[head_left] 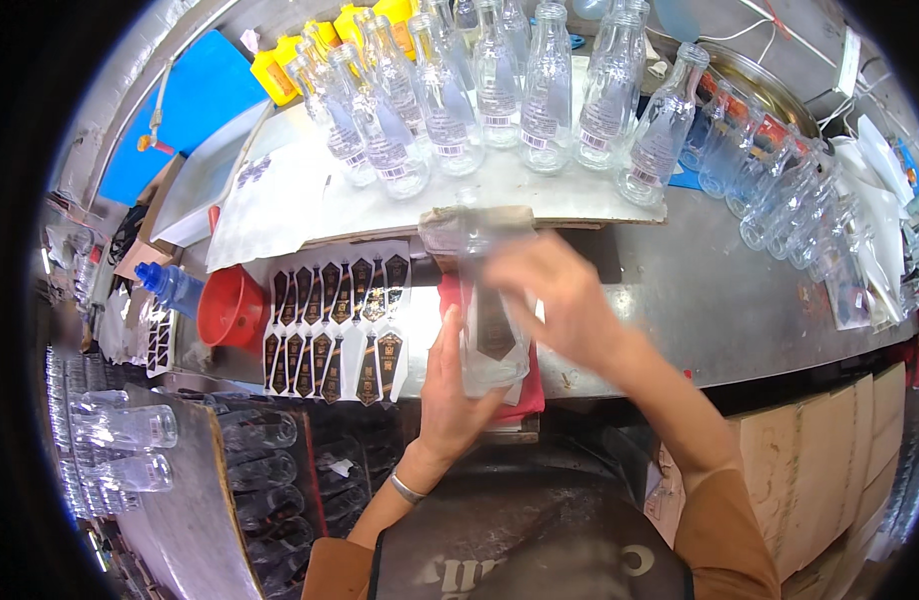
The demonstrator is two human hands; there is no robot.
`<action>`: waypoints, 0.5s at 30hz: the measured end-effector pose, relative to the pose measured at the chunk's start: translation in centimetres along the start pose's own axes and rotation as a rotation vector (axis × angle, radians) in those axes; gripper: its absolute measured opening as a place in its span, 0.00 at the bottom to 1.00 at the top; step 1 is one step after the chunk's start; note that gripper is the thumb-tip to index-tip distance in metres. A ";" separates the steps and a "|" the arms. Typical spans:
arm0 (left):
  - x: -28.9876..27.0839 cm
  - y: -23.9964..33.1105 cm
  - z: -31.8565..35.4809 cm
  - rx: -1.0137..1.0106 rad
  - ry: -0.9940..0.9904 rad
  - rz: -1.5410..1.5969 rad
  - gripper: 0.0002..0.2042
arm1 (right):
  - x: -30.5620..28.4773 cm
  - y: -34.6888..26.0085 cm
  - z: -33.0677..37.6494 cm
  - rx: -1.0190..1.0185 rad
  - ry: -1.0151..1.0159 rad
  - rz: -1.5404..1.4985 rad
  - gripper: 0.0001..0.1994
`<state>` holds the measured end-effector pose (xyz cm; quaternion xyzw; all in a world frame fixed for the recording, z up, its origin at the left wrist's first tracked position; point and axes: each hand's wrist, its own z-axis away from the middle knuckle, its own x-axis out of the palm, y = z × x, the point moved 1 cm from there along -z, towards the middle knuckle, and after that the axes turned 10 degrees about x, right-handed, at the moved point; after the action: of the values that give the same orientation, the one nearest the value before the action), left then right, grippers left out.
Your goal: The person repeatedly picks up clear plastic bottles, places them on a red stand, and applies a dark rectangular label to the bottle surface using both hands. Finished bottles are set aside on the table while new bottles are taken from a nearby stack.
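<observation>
Two hands work at centre; layout listed L to R. Far L, low: several clear glass bottles (130,428) lie on their sides on a grey surface. Above them a blue-capped bottle (170,287) lies beside a red funnel (232,305). Next R: label sheet (335,330), white backing w/ two rows of dark pointed labels, flat on the steel table (740,310). Rear L: blue board (195,105) and yellow containers (280,65).

Left hand (455,385): fingers extended upward, lying flat against L side of the clear bottle (490,320); thumb position cannot be told. Metal bracelet (407,490) at wrist. Bottle lies lengthwise, neck pointing away from the person, on a red cloth (525,395) at table's near edge, between both hands. Dark pointed label (494,335) on its upper face.

Right hand (560,295): motion-blurred, laid over R side and top of same bottle, fingers curled on it; exact grip cannot be told.

Behind: white board (540,190) carrying a group of upright empty bottles (500,85), each w/ a small white label. R: round metal tray (770,85), then more clear bottles (790,195) lying along table's R rim. Lower R: cardboard boxes (830,450) under the table.
</observation>
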<state>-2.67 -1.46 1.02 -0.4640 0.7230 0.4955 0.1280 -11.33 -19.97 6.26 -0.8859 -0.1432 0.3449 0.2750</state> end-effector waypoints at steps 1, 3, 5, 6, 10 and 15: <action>0.1 -0.3 0.1 0.008 0.008 0.026 0.53 | -0.5 -1.8 2.3 0.015 -0.135 -0.056 0.13; -0.1 -0.9 0.8 0.023 0.029 0.065 0.54 | -1.9 -4.8 5.7 0.151 -0.374 -0.239 0.17; -0.2 -0.9 0.8 -0.052 0.022 0.207 0.54 | -3.5 -4.6 7.2 0.426 -0.383 -0.377 0.16; -0.5 -0.7 0.6 -0.089 0.024 0.269 0.54 | -4.0 -4.4 7.4 0.595 -0.326 -0.438 0.14; -1.0 1.2 -1.2 -0.288 0.104 0.996 0.52 | -0.1 1.3 7.6 0.956 -0.350 -0.719 0.24; -0.8 -0.1 -0.1 -0.074 0.086 0.241 0.43 | 0.1 -1.6 7.5 0.889 -0.370 -0.460 0.22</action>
<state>-2.12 -1.08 1.51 -0.3992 0.7594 0.5133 0.0192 -16.51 -15.76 2.57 -0.5541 -0.2200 0.4535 0.6625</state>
